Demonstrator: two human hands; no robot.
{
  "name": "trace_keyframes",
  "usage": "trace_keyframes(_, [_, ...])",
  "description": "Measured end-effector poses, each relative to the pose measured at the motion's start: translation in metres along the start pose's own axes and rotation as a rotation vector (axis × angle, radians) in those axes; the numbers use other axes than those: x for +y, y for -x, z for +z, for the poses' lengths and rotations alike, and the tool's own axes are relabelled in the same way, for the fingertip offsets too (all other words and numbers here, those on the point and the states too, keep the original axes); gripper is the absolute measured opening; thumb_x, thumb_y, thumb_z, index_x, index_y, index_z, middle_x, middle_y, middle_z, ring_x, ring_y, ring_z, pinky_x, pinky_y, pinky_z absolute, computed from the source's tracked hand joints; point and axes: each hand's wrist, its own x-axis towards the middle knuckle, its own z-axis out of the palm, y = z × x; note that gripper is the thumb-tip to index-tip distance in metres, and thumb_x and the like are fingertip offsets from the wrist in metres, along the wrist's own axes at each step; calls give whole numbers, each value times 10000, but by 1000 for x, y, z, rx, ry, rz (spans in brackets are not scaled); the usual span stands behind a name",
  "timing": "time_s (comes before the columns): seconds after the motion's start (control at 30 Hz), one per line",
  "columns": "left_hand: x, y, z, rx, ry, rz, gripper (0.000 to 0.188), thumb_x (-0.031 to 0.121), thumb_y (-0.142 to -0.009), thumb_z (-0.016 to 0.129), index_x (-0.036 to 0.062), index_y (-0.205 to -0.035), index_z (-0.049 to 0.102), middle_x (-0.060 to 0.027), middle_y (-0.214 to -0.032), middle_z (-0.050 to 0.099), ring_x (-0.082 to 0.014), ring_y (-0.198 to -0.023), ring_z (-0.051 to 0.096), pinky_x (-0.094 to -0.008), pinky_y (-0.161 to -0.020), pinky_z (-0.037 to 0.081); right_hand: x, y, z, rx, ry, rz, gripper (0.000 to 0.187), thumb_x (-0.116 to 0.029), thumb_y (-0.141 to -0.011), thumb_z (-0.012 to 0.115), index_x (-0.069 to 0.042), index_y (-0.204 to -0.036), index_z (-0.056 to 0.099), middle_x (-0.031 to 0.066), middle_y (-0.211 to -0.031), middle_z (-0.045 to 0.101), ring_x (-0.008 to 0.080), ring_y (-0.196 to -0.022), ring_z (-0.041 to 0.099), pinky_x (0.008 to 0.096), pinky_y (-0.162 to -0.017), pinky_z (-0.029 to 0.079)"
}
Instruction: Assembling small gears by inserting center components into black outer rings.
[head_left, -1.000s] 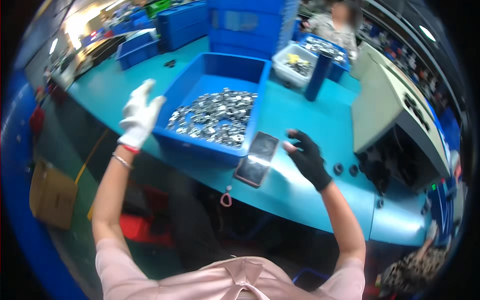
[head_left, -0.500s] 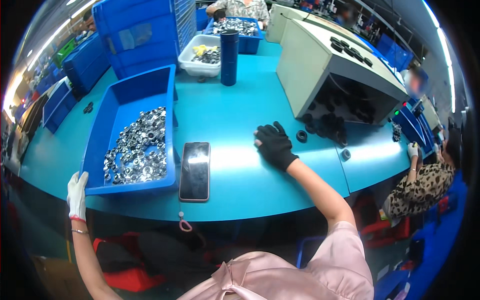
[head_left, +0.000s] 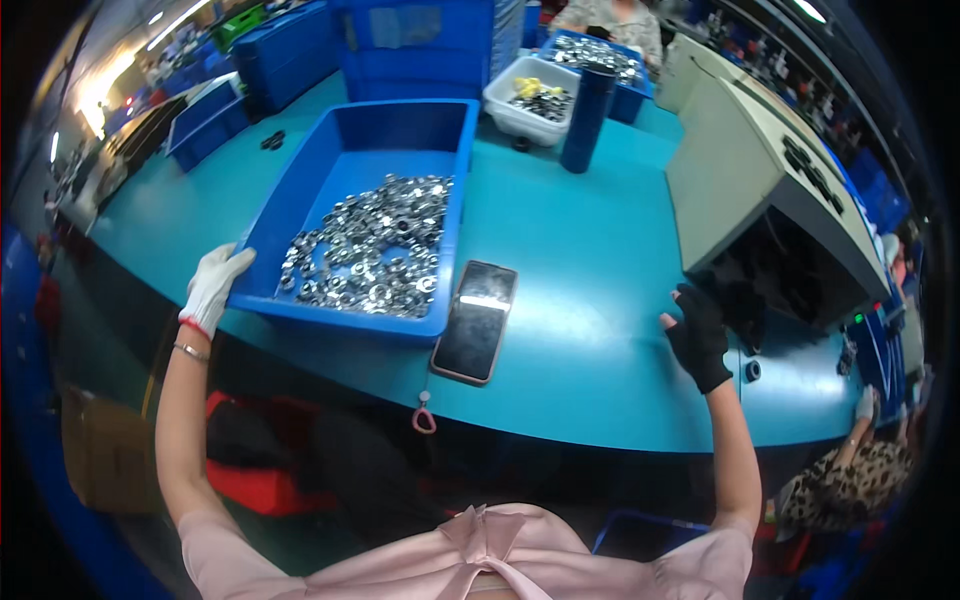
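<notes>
My left hand (head_left: pixel 212 288), in a white glove with a red cuff, grips the near left corner of a blue plastic bin (head_left: pixel 345 318). Inside the bin lies a heap of small shiny metal ring-shaped parts (head_left: pixel 380 245). My right hand (head_left: pixel 698 338), in a black glove with bare fingertips showing, is over the table beside a pile of black rings (head_left: pixel 740 305). Its thumb stands apart from the fingers and I see nothing in it. One loose black ring (head_left: pixel 753 371) lies just right of that hand.
A phone (head_left: pixel 475 322) with a pink strap lies beside the bin. Behind are a dark blue bottle (head_left: pixel 588 120), a white tub (head_left: pixel 525 118) and another parts-filled bin (head_left: pixel 625 100). A beige box-shaped housing (head_left: pixel 740 170) stands right. Other people work at the back and right.
The view has swung, so the bin and table sit further right in the picture. My right hand has moved right, away from the phone and up to the black rings. My left hand stays on the bin.
</notes>
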Motion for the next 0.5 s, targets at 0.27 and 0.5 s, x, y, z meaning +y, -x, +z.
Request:
trace_keyframes(0.27, [-17, 10, -2, 103, 129, 91, 566, 252, -832, 695, -97, -1247, 532, -157, -1148, 630, -183, -1022, 593, -268, -923, 437, -174, -42, -3, -179, -455, -284, 548, -362, -797, 727, -67, -1227, 556, 162, -1279, 540, 361, -1110, 548, 435, -900, 463])
trace_keyframes(0.5, [-5, 9, -3, 199, -6, 193, 517, 211, -849, 669, -80, -1250, 523, -201, -1216, 601, -237, -1134, 575, -326, -992, 428, -226, -114, 18, -91, -895, -164, 446, -257, -863, 685, -12, -1202, 532, 163, -1172, 584, 296, -1037, 612, 372, -872, 494])
